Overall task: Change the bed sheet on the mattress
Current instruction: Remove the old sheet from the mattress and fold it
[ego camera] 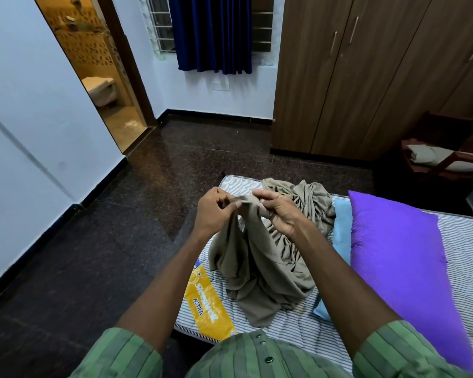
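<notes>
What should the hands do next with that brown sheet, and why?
Probably pull apart along the edge to find a corner. Both the left hand and right hand pinch one bit of the sheet, while the rest lies bunched on the bare mattress, so it likely needs opening out before spreading.

Sheet taupe; mattress white, thin dark stripes, yellow label; pillow purple; curtain navy.

I see a purple pillow beside a light blue pillow, a wooden wardrobe, a navy curtain and a wooden chair.
</notes>
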The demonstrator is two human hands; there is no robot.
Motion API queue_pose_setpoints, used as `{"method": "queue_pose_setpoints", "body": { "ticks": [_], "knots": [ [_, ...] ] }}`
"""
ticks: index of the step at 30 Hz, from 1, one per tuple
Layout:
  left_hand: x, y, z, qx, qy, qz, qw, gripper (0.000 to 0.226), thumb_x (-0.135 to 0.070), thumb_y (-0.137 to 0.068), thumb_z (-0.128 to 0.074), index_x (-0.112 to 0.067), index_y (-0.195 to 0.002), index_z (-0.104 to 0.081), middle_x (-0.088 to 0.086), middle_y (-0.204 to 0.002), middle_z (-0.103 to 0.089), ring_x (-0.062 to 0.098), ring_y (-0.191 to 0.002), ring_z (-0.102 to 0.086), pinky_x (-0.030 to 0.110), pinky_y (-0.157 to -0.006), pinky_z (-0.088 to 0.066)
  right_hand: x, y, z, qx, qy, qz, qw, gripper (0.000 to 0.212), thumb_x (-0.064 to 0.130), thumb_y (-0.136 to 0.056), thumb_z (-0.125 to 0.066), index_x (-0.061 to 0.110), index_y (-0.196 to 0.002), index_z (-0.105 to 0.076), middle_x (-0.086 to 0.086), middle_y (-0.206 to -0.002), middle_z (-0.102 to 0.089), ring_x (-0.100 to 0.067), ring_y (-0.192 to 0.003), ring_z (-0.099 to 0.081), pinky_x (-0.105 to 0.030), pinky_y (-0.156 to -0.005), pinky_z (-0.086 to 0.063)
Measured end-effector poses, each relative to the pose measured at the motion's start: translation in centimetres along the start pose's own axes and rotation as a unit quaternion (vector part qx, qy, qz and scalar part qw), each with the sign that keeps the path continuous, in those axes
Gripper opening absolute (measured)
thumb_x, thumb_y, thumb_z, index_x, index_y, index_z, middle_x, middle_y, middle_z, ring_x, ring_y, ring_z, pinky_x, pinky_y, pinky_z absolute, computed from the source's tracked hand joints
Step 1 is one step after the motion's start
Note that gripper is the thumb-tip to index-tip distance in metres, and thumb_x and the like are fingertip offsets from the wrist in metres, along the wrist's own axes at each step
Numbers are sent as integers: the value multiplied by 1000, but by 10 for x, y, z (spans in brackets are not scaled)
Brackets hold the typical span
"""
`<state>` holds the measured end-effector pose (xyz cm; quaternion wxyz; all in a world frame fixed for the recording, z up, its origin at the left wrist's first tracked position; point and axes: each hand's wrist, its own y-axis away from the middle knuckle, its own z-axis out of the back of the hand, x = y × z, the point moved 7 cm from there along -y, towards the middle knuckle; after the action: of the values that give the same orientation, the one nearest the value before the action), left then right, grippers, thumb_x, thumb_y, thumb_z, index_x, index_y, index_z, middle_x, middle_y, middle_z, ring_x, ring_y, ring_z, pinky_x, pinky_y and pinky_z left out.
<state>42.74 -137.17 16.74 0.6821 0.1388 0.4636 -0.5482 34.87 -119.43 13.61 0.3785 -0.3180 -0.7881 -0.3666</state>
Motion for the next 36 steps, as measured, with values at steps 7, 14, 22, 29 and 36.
{"method": "queue_pose_setpoints", "body": {
  "ticks": [7,14,22,29,36],
  "knots": [
    [-15,-1,1,-5,-6,-34,999,8,-17,-83,-83,-12,-87,-79,-1,-87,-64,12,-76,-62,24,-67,-49,19,12,-23,83,343,189,916,23,14,-88,-79,9,-111,-78,-5,-103,-78,-13,-93,-68,-29,-81,-53],
    [-4,7,-3,16,188,38,981,37,-15,-79,-90,-12,-114,-78,13,-113,-67,10,-92,-69,24,-86,-55,7,17,-21,11,167,125,978,11,2,-101,-60,-3,-93,-66,4,-60,-65,-1,-48,-57,-15,-49,-46],
    [-11,13,-3,-19,169,27,985,23,-24,-84,-85,-20,-106,-81,5,-108,-72,23,-97,-73,38,-87,-59,-24,16,-37,-44,52,61,996,24,19,-78,-80,8,-96,-69,-17,-86,-69,-27,-80,-61,-39,-76,-52],
    [-12,13,3,-74,122,34,989,12,-13,-86,-82,-14,-98,-82,-3,-96,-77,11,-87,-74,25,-79,-58,-23,13,-42,-63,92,100,989,3,9,-100,-63,11,-98,-62,-1,-74,-65,-9,-62,-56,-19,-51,-46],
    [-1,0,6,-9,198,73,977,18,5,-92,-70,-12,-89,-78,-2,-86,-79,9,-83,-73,25,-81,-57,14,4,-60,3,489,241,838,15,26,-83,-65,30,-95,-73,4,-74,-73,-18,-62,-66,-35,-60,-53]
  ]
}}
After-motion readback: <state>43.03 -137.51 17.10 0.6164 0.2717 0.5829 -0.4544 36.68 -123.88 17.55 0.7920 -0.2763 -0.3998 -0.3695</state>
